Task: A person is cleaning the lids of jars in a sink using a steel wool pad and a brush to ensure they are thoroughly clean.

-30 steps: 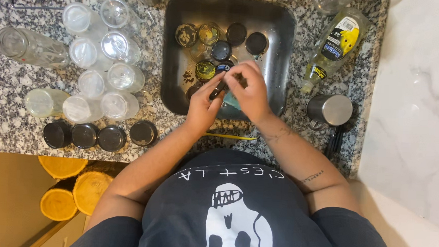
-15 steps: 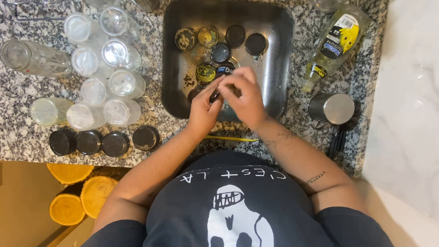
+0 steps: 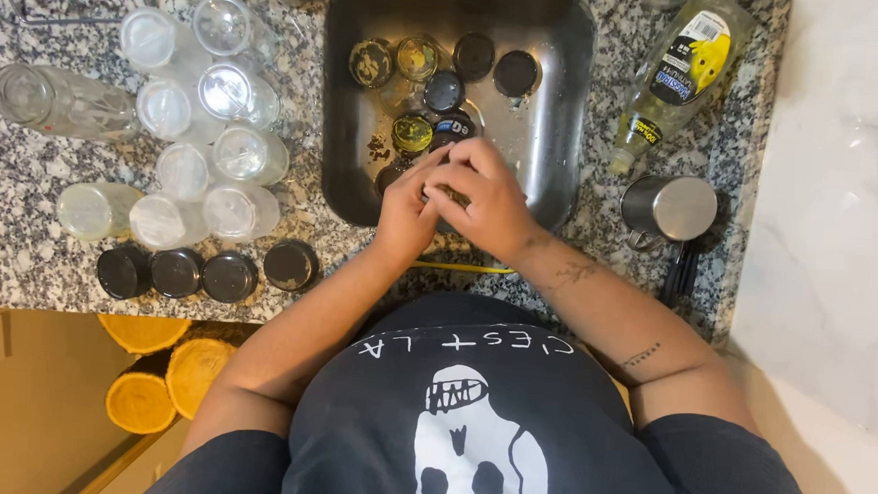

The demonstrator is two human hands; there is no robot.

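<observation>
Jars (image 3: pixel 203 154) stand upside down on the granite counter (image 3: pixel 19 245), black lids (image 3: pixel 202 275) lined up below them. Over the sink (image 3: pixel 556 113), left hand (image 3: pixel 406 210) and right hand (image 3: pixel 487 199) meet, clenched around something hidden. Soap bottle (image 3: pixel 678 74) lies rightward.

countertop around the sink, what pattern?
Speckled grey, black and white granite countertop, surrounding the steel sink. Head view shows it best, left of the glass jars.

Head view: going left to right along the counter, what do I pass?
Glass jar lying on its side → cluster of upturned clear jars → steel sink → dish soap bottle → steel cup.
</observation>
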